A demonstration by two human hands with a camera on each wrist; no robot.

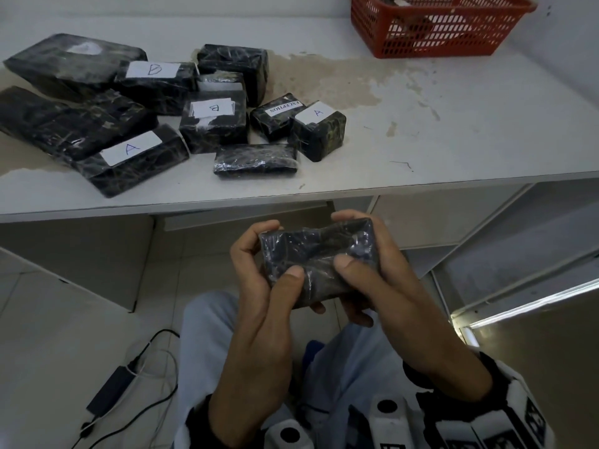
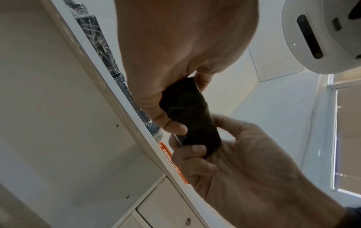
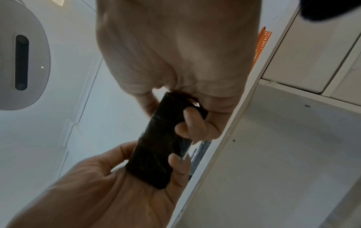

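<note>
A small black parcel [image 1: 319, 254] wrapped in shiny plastic is held below the table's front edge, above my lap. My left hand [image 1: 278, 251] grips its left end, thumb on the near face and fingers curled over the far side. My right hand [image 1: 353, 241] grips the right end the same way. No label shows on it. The left wrist view shows the parcel [image 2: 189, 115] end-on between my left hand [image 2: 188, 104] and my right hand [image 2: 207, 138]. From the right wrist, the parcel [image 3: 162, 146] sits between my right hand [image 3: 175, 114] and my left hand [image 3: 152, 157].
On the white table [image 1: 421, 150], several black wrapped parcels lie at the left, some with paper labels: A [image 1: 131, 149], B [image 1: 212, 108], EXCEPTION [image 1: 285, 107]. A red basket [image 1: 437, 24] stands at the back right. A power adapter [image 1: 111, 388] with cables lies on the floor.
</note>
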